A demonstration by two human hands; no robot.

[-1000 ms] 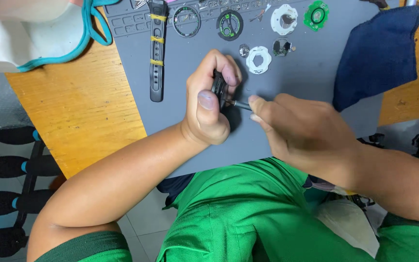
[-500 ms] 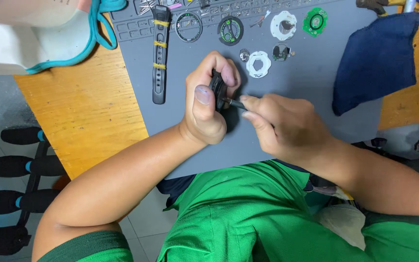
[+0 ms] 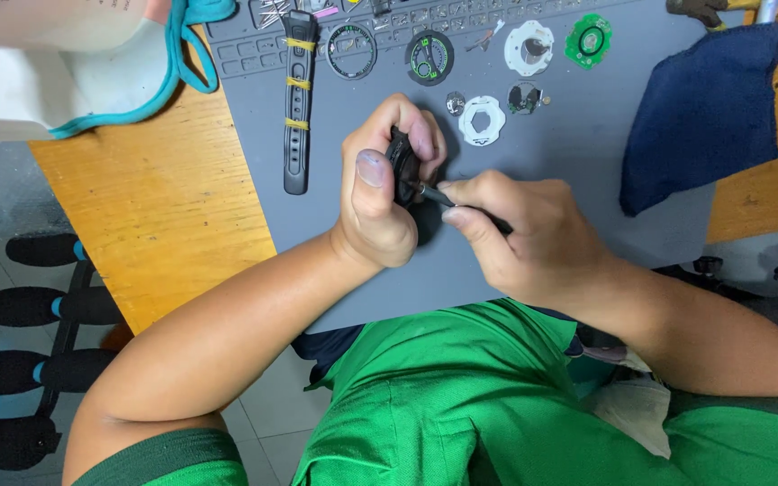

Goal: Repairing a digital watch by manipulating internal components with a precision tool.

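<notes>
Two bare hands meet over a smooth grey rubbery mat (image 3: 587,180). The left hand (image 3: 384,193) curls its fingers tight around a round black watch case (image 3: 401,162), while the right hand (image 3: 524,234) pinches a thin dark tool (image 3: 443,198), probably a screwdriver, tip touching the case. A ribbed black strap (image 3: 296,99) lies nearby.

Two hands (image 3: 389,193), one strap (image 3: 296,99), two white rings (image 3: 482,120), one blue cloth (image 3: 704,112)

No packages, labels, signs or screens on my worktop (image 3: 164,207) that I can make out. The small parts laid along the far edge are too small to tell whether any carries a label.
</notes>
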